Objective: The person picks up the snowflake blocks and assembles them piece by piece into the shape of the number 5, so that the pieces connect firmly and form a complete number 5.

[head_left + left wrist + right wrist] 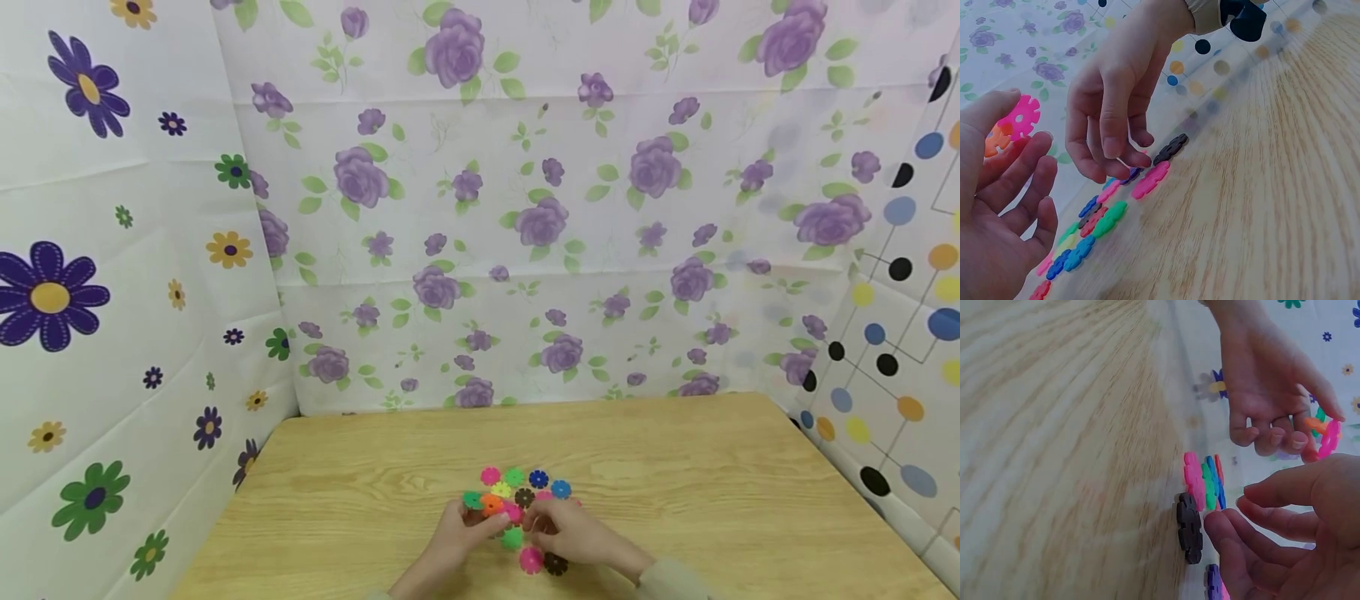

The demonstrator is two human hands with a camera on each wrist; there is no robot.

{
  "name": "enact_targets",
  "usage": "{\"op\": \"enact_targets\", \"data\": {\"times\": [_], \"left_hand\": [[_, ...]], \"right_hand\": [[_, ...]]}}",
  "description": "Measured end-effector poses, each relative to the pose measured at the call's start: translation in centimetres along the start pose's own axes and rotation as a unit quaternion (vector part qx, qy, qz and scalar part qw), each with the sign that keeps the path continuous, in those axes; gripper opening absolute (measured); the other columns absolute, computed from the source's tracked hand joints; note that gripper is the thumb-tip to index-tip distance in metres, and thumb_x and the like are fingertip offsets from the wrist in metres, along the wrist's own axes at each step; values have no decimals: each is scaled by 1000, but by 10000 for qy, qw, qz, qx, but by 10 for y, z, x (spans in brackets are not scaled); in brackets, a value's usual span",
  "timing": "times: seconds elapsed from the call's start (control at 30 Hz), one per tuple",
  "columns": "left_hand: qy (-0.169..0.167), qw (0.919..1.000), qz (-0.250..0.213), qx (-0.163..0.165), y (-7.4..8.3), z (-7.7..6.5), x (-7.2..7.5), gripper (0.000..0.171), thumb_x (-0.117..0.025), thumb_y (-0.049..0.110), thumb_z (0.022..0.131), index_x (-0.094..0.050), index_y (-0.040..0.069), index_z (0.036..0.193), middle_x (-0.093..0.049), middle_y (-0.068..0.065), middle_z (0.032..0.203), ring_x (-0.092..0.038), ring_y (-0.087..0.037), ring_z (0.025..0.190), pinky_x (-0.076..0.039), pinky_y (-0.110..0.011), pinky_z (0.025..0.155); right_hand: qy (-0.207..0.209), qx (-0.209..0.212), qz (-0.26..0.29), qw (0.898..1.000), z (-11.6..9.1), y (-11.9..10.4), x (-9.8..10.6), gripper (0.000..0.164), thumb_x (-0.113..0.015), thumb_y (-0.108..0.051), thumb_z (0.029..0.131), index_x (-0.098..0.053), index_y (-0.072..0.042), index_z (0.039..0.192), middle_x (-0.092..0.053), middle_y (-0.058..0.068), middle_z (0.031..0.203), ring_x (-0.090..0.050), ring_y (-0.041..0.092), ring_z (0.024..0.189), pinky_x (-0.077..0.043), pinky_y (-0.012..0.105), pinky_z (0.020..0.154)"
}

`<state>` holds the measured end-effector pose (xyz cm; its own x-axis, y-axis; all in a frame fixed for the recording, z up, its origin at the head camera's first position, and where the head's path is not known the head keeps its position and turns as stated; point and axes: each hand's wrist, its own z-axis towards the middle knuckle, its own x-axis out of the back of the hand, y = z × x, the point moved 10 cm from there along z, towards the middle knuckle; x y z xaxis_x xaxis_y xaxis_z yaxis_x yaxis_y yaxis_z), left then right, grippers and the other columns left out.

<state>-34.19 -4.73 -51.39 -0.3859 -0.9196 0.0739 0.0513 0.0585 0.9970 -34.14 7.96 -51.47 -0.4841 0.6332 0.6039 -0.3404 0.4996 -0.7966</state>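
Note:
My left hand [453, 537] pinches a small chain of joined plastic snowflake discs between thumb and fingers: a green disc [472, 500], an orange disc [491, 503] and a pink disc [1022, 117]. The chain is raised above the table. Close beside it, my right hand [570, 532] hovers over the loose discs with fingers loosely bent and nothing between them. Below the right hand in its wrist view lie a black disc [1189, 528] and a loose pink disc [1194, 481]. A bright green disc [512, 538] lies between the hands.
Several more loose discs, among them a dark blue disc [538, 478] and a yellow disc [501, 490], lie flat on the wooden table [337, 517] beyond the hands. A purple-flowered cloth [540, 250] hangs behind the table, with patterned cloths at both sides.

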Motion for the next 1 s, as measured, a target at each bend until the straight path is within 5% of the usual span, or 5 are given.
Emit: {"op": "enact_targets", "data": {"times": [0.17,0.37,0.67,1.0], "left_hand": [[5,10000,23,84,-3,-1,1,37,-67,30,91,-60,0,112,-71,-4,101,-65,-9,90,-55,-24,81],[-153,9998,-156,-37,-1,-1,1,35,-60,25,96,-63,-5,113,-70,-21,105,-67,-9,89,-57,-26,81],[-131,9997,85,-179,2,0,2,35,-56,25,99,-65,-7,108,-73,-10,94,-64,-5,82,-54,-24,75],[-150,9997,-81,-148,-5,1,3,35,-58,24,98,-64,-9,109,-71,-20,97,-67,-7,84,-57,-27,79]], "right_hand": [[3,90,-302,9995,5,-2,-3,12,-65,-9,89,-67,-8,101,-66,-1,90,-57,-1,76,-50,18,65],[60,227,-711,9972,13,-6,-7,15,-69,-9,87,-68,-10,102,-67,-3,88,-57,-3,74,-50,16,64],[95,186,-1023,9945,21,-11,-14,24,-74,-14,84,-69,-18,107,-64,-12,80,-52,-3,65,-47,15,59],[160,-19,-1271,9918,24,-9,-16,22,-77,-11,80,-64,-16,98,-57,-10,82,-45,1,70,-41,17,61]]}}
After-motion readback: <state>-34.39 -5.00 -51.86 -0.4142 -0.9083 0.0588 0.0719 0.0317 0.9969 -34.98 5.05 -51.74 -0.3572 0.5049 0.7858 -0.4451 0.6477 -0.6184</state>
